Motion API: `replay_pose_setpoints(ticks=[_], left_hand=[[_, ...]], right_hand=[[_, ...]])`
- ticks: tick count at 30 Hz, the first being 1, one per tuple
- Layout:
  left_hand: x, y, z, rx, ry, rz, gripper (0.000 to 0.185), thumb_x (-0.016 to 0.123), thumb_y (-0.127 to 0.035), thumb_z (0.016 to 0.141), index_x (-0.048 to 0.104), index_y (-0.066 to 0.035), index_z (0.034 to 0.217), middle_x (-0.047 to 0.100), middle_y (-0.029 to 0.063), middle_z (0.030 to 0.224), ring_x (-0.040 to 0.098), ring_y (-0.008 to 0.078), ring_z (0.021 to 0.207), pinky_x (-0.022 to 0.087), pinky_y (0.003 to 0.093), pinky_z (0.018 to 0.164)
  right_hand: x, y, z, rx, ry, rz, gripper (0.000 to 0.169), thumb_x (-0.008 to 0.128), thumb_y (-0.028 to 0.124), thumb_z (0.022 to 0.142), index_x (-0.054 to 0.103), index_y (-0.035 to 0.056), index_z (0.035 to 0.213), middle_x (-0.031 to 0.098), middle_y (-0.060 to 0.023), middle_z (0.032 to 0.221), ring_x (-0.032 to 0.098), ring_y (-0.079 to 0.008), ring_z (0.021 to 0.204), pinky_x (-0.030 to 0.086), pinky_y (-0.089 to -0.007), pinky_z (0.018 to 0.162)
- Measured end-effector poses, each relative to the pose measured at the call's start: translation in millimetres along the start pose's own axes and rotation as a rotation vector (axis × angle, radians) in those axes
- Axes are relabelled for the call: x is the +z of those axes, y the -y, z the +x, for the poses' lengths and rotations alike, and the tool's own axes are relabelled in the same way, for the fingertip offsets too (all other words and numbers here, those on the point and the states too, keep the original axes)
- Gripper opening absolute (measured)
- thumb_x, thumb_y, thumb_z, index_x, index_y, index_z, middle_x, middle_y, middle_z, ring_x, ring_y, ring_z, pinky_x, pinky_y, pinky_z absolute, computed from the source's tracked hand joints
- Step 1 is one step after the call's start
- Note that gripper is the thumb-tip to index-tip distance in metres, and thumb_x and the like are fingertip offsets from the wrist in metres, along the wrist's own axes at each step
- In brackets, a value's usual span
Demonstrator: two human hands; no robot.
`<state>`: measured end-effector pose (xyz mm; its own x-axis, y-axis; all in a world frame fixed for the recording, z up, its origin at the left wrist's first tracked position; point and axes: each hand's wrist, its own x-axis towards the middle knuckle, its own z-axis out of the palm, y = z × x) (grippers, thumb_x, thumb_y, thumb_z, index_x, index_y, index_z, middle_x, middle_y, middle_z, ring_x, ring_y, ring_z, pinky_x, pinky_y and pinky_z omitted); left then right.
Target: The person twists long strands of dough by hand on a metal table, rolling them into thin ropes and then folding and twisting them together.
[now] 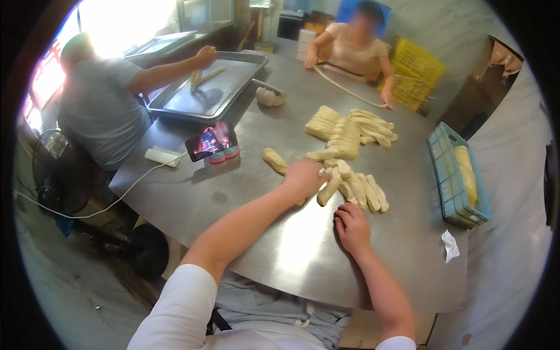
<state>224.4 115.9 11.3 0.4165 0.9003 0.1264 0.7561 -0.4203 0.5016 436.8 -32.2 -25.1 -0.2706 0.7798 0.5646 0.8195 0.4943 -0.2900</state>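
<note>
My left hand reaches over the pile of dough, its fingertips closed around the upper end of a short dough strip. Another dough piece runs beneath this hand from the left, partly hidden. Palm down on the steel table, my right hand rests with loosely bent fingers and holds nothing. Its fingertips are just below the ends of several loose dough strips. Farther back lie two scored dough blocks and more loose strips.
A phone leans on a pink stand, its white cable trailing left. A metal tray holds twisted dough near one co-worker. Another person stretches a dough rope. A blue crate and crumpled tissue are on the right.
</note>
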Motion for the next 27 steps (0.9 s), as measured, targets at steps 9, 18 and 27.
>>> replay_pose_setpoints(ticks=[9, 18, 27], left_hand=[[52.5, -56.2, 37.4, 0.130, -0.182, 0.026, 0.055, 0.076, -0.045, 0.098, 0.070, -0.011, 0.140, 0.062, 0.0194, 0.136, 0.056, 0.0375, 0.135, 0.049, 0.0481, 0.112], [43.0, -34.5, 64.5, 0.229, -0.196, -0.113, 0.032, 0.072, -0.028, 0.100, 0.072, -0.012, 0.127, 0.068, 0.0158, 0.123, 0.061, 0.0352, 0.126, 0.052, 0.0477, 0.103], [37.1, 27.0, 60.1, -0.013, -0.062, 0.154, 0.028, 0.070, -0.022, 0.098, 0.073, -0.005, 0.120, 0.074, 0.0179, 0.126, 0.067, 0.0365, 0.122, 0.056, 0.0469, 0.104]], right_hand=[[1.9, 3.2, -1.5, 0.051, 0.025, -0.024, 0.011, 0.076, 0.008, 0.091, 0.075, 0.0029, 0.100, 0.073, -0.0124, 0.114, 0.069, -0.0346, 0.113, 0.056, -0.0462, 0.098], [5.7, -2.7, -4.3, 0.048, 0.038, -0.004, 0.012, 0.075, 0.008, 0.092, 0.075, 0.0028, 0.103, 0.072, -0.0124, 0.114, 0.068, -0.0346, 0.113, 0.055, -0.0466, 0.099], [5.6, -3.7, -2.4, 0.031, 0.040, 0.000, 0.010, 0.074, 0.008, 0.092, 0.073, 0.0038, 0.100, 0.071, -0.0118, 0.111, 0.067, -0.0340, 0.111, 0.054, -0.0459, 0.096]])
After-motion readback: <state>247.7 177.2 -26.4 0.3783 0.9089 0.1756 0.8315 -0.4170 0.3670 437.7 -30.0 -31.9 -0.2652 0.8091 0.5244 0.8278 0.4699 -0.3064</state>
